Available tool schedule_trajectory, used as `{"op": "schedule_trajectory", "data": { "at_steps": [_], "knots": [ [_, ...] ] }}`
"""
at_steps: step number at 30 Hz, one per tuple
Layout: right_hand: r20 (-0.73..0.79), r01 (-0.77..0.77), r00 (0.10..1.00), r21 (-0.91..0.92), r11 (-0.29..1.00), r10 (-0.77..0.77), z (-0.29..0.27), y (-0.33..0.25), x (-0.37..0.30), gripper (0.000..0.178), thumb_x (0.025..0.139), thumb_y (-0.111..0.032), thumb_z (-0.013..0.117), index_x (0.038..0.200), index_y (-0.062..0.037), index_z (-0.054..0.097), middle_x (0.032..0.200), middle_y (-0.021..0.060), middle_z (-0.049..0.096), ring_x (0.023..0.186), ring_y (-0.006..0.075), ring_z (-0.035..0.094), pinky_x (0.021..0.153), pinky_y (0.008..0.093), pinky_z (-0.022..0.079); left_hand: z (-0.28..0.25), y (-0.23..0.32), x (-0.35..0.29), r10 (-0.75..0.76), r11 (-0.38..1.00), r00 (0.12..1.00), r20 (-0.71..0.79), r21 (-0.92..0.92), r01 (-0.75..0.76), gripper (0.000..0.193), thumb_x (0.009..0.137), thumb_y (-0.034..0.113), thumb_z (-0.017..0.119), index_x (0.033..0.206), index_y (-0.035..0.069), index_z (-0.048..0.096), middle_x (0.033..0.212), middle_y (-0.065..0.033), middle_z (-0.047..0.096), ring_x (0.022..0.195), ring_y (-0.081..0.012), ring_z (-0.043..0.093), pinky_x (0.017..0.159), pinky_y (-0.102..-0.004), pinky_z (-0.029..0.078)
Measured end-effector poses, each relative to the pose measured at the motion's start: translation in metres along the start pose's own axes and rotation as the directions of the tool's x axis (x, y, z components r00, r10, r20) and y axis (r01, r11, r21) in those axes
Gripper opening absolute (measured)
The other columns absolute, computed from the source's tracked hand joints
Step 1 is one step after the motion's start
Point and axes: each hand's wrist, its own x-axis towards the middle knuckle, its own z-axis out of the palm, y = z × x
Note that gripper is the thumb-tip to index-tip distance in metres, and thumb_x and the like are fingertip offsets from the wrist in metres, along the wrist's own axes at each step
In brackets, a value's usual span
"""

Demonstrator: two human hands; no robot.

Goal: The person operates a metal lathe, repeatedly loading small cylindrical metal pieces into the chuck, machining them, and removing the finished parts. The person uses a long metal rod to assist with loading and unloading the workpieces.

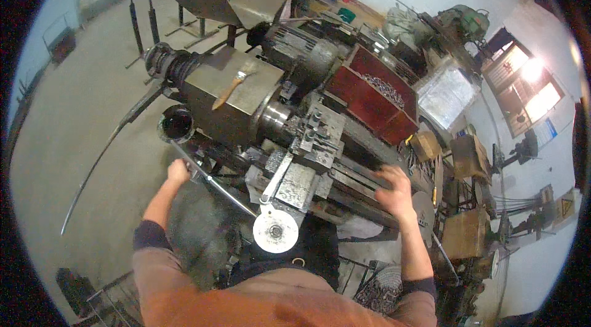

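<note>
A metal lathe fills the middle of the view, its spindle chuck (275, 119) facing the tool post (319, 127). My left hand (178, 170) is closed at the lathe's left front, below the headstock (215, 90), beside a long shiny rod (223, 189); what its fingers wrap is too small to make out. Over the right part of the lathe bed (360, 186) hovers my right hand (395, 191), slightly blurred, thumb and fingers apart, with nothing seen in it. A round pale handwheel (276, 231) sits close in front of my body, below the cross slide (297, 186).
A brush (231, 90) with a wooden handle lies on the headstock. Behind the bed stands a dark red box (375, 96) holding many small metal parts. A long thin bar (101, 170) juts out left toward the floor. Cardboard boxes (465, 234) stand at the right.
</note>
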Motion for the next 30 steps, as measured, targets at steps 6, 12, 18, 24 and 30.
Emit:
{"op": "schedule_trajectory", "data": {
  "at_steps": [6, 12, 18, 24, 30],
  "knots": [
    [-0.091, -0.436, 0.899, -0.12, 0.892, 0.428, -0.036, 0.084, -0.135, 0.03, 0.059, -0.007, 0.059, 0.086, -0.0007, 0.066, 0.084, 0.0178, 0.065, 0.081, 0.0302, 0.063, 0.075, 0.0334, 0.048, -0.043, -0.014, 0.034, 0.186, 0.873, 0.98, 0.075, 0.446, -0.2, 0.016, 0.071, 0.018, 0.059, 0.083, 0.01, 0.067, 0.082, -0.0125, 0.064, 0.08, -0.0285, 0.063, 0.07, -0.0396, 0.049],
    [-0.152, -0.724, 0.688, -0.214, 0.656, 0.71, -0.058, 0.213, -0.254, 0.035, 0.06, -0.012, 0.064, 0.093, 0.0004, 0.063, 0.081, 0.0181, 0.064, 0.073, 0.0332, 0.062, 0.068, 0.0397, 0.049, -0.065, -0.022, -0.036, 0.13, 0.99, 0.979, -0.155, 0.067, -0.121, 0.028, 0.073, 0.02, 0.061, 0.097, 0.007, 0.063, 0.079, -0.0135, 0.065, 0.075, -0.028, 0.063, 0.067, -0.0384, 0.05],
    [-0.029, -0.765, 0.468, -0.515, 0.388, 0.884, -0.079, 0.338, -0.404, 0.043, 0.065, -0.021, 0.065, 0.102, -0.0005, 0.059, 0.086, 0.0202, 0.063, 0.079, 0.036, 0.06, 0.068, 0.0436, 0.048, -0.104, 0.024, -0.053, -0.106, 0.684, 0.981, -0.165, -0.727, -0.049, 0.039, 0.083, 0.026, 0.06, 0.106, -0.006, 0.057, 0.067, -0.0103, 0.061, 0.057, -0.0184, 0.061, 0.05, -0.0303, 0.048],
    [-0.131, -0.814, 0.364, -0.526, 0.246, 0.922, -0.068, 0.335, -0.417, 0.036, 0.072, -0.024, 0.057, 0.1, -0.0006, 0.058, 0.086, 0.0199, 0.063, 0.081, 0.036, 0.06, 0.068, 0.0434, 0.048, -0.091, 0.073, -0.048, -0.328, 0.556, 0.934, -0.139, -0.828, 0.072, 0.03, 0.083, 0.024, 0.061, 0.087, -0.004, 0.056, 0.061, -0.0084, 0.058, 0.044, -0.016, 0.055, 0.041, -0.0287, 0.043],
    [-0.297, -0.843, 0.334, -0.518, 0.143, 0.895, -0.037, 0.207, -0.431, 0.039, 0.062, -0.036, 0.068, 0.086, -0.0064, 0.061, 0.085, 0.0175, 0.063, 0.082, 0.0382, 0.059, 0.07, 0.0464, 0.046, -0.075, 0.1, -0.045, -0.441, 0.247, 0.889, -0.122, -0.969, -0.01, 0.021, 0.081, 0.015, 0.058, 0.083, -0.005, 0.053, 0.062, -0.0096, 0.057, 0.044, -0.0177, 0.055, 0.04, -0.0296, 0.045]
  ]
}}
